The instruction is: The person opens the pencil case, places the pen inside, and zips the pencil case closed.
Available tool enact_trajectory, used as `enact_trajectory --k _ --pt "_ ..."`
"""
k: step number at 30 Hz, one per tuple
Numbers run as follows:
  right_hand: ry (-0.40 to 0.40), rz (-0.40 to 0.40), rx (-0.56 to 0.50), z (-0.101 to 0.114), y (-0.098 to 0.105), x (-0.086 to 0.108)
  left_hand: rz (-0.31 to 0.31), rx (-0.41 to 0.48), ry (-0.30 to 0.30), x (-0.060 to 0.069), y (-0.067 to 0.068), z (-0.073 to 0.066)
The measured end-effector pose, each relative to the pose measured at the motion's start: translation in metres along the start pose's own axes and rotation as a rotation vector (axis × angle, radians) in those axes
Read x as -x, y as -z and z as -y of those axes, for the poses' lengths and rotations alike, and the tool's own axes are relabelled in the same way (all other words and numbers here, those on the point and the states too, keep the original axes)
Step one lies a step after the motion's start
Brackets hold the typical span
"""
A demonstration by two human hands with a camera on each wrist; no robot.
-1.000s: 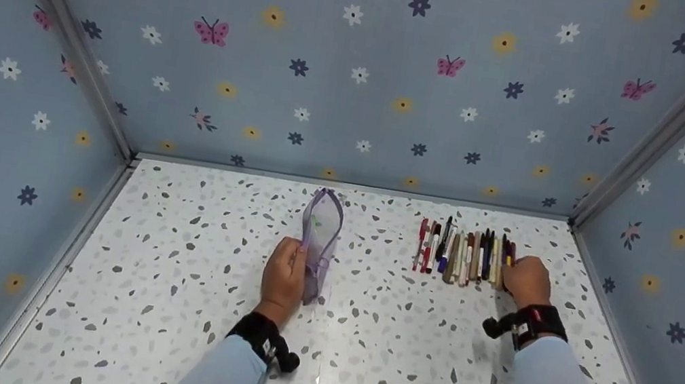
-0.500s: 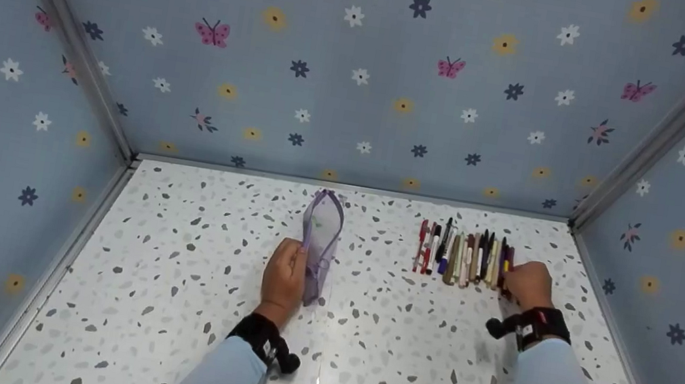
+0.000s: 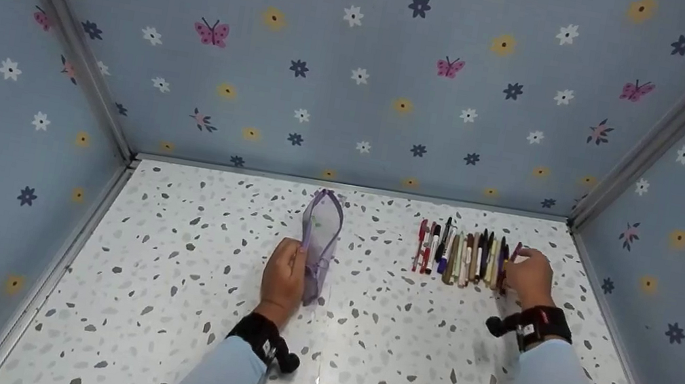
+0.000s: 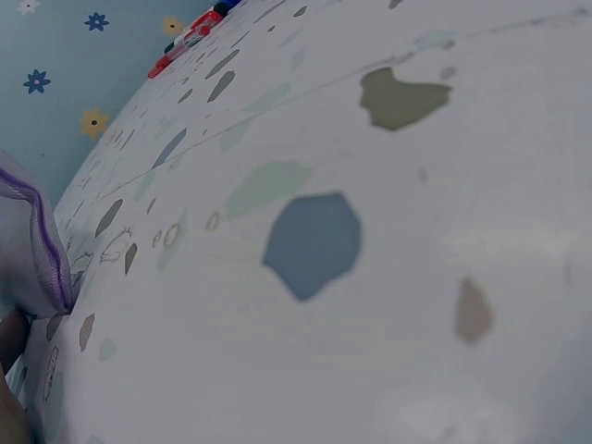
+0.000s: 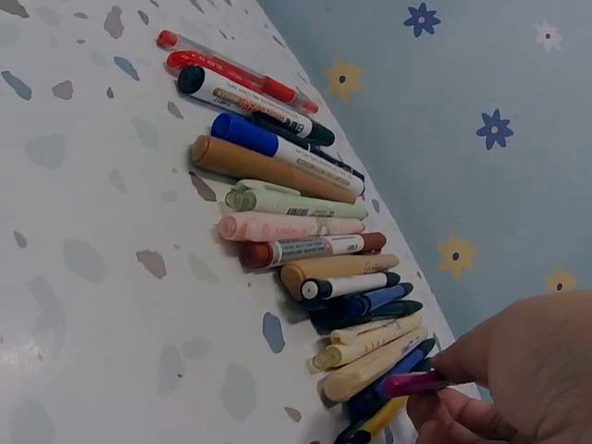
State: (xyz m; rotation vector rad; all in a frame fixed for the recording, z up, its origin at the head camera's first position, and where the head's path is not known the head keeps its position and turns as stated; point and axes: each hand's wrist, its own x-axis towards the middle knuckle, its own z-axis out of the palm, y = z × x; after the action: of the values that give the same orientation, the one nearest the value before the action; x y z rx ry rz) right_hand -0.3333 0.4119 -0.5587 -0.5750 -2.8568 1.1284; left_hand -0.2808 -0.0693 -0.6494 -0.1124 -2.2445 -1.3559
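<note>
My left hand (image 3: 284,279) grips the side of a see-through purple zip pouch (image 3: 322,244). The pouch's mouth gapes, and its purple edge (image 4: 46,236) shows at the left of the left wrist view. Over at the right end of a row of pens and markers (image 3: 468,260), my right hand (image 3: 531,277) pinches a magenta pen (image 5: 413,383) between thumb and fingers. Its far end pokes up past the hand in the head view. Beneath those fingers lies a yellow-and-dark pen (image 5: 379,421), partly hidden.
The row holds several pens side by side, from red pens (image 5: 236,69) at one end through white-bodied and tan markers (image 5: 268,168). Patterned blue walls (image 3: 361,71) enclose the speckled white tabletop (image 3: 386,350) at the back and both sides.
My right hand has shifted slightly right, and the magenta pen at the row's end has tilted up in its fingers. The left hand and pouch stay in place.
</note>
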Motion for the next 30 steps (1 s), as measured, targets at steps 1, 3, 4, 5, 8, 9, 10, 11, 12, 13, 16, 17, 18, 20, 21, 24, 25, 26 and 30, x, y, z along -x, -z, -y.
enact_trajectory --k 1,3,4,5,8,9,10,11,12,13,16,17,18,20,21,24,25,26,30 --pt "0.002 0.003 -0.020 0.004 -0.001 0.000 0.000 -0.001 0.001 0.000 0.000 0.000" --pt "0.009 0.011 -0.056 0.012 -0.003 0.000 0.000 -0.005 0.002 0.001 0.001 0.000" --pt "0.011 0.017 -0.074 0.016 -0.004 0.000 0.000 -0.007 0.004 0.001 0.001 -0.001" --pt "0.017 0.020 -0.090 0.021 -0.005 0.001 -0.001 -0.006 0.004 0.002 0.001 -0.001" --pt "0.063 0.013 -0.133 0.037 -0.009 0.006 -0.001 -0.003 0.003 0.003 0.000 0.000" --pt "0.082 0.004 -0.147 0.043 -0.011 0.008 -0.001 -0.003 0.004 0.003 0.000 0.000" --pt "0.099 0.004 -0.169 0.049 -0.013 0.010 0.000 -0.003 0.004 0.002 0.000 0.000" --pt "0.119 0.004 -0.194 0.056 -0.015 0.012 0.001 -0.004 0.005 0.002 0.000 0.000" --pt "0.136 0.003 -0.209 0.062 -0.017 0.014 0.003 -0.007 0.008 0.001 0.000 0.000" --pt "0.149 0.012 -0.231 0.069 -0.019 0.016 0.007 -0.009 0.011 0.001 0.000 -0.001" --pt "0.178 0.042 -0.277 0.088 -0.028 0.022 0.013 -0.014 0.021 0.000 0.000 -0.002" --pt "0.187 0.052 -0.279 0.095 -0.031 0.024 0.014 -0.014 0.023 0.000 0.001 -0.003" --pt "0.194 0.061 -0.279 0.101 -0.035 0.026 0.014 -0.013 0.024 0.000 0.001 -0.003" --pt "0.212 0.082 -0.291 0.113 -0.043 0.030 0.013 -0.013 0.022 0.000 0.001 -0.003" --pt "0.222 0.097 -0.298 0.120 -0.048 0.032 0.011 -0.012 0.021 0.000 0.001 -0.003" --pt "0.250 0.137 -0.312 0.139 -0.062 0.040 0.003 -0.016 0.016 0.000 0.000 -0.002" --pt "0.258 0.153 -0.317 0.145 -0.067 0.043 0.001 -0.018 0.015 0.000 0.000 -0.002" --pt "0.270 0.165 -0.317 0.152 -0.072 0.046 0.002 -0.018 0.014 0.000 0.000 -0.001" --pt "0.328 0.197 -0.319 0.174 -0.091 0.056 0.002 -0.014 0.012 0.000 -0.001 0.000"
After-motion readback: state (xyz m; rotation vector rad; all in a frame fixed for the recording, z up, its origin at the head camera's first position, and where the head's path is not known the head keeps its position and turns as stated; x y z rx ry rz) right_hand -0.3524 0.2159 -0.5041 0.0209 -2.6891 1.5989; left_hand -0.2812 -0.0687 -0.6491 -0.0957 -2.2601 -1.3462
